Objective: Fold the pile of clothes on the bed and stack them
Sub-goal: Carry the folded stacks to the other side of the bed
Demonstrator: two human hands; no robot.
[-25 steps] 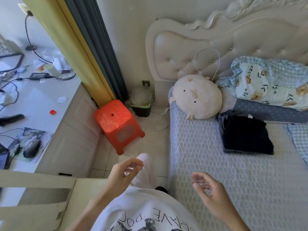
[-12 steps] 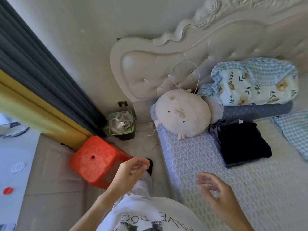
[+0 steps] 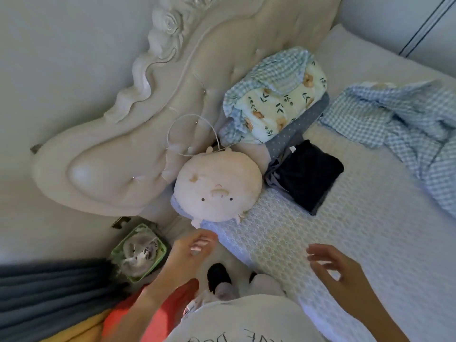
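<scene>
Clothes to be folded are in two places on the bed (image 3: 333,255), both well beyond the hands. Nearest the camera, a white printed T-shirt (image 3: 246,322) fills the bottom edge, with a black-shod foot (image 3: 218,276) on the floor just beyond it and an orange stool (image 3: 158,314) to its left. The left hand (image 3: 191,248) hovers over the floor beside the bed's near edge, fingers loosely bent and holding nothing. The right hand (image 3: 330,265) hangs over the textured bedspread, fingers spread and relaxed, also holding nothing. Left of the left hand, a green bin (image 3: 139,253) with a white liner stands on the floor beside dark grey curtains (image 3: 49,292). Farther up the bed, a round cream pig plush (image 3: 218,192) lies at the corner, its face turned toward the camera. Just right of it sits a folded dark navy garment (image 3: 309,175), a flat rectangle whose long axis runs from the bedspread's middle diagonally up toward the headboard, one corner pointing toward the right hand. To the far right, a blue-and-white checked garment (image 3: 407,134) lies unfolded and rumpled, stretching diagonally from the pillows down to the right edge of the view. Behind the navy garment, a floral pillow with a checked frill (image 3: 278,97) rests on a blue dotted pillow (image 3: 296,129). A cream tufted headboard (image 3: 148,134) stands behind, a thin white cord looped against it.
</scene>
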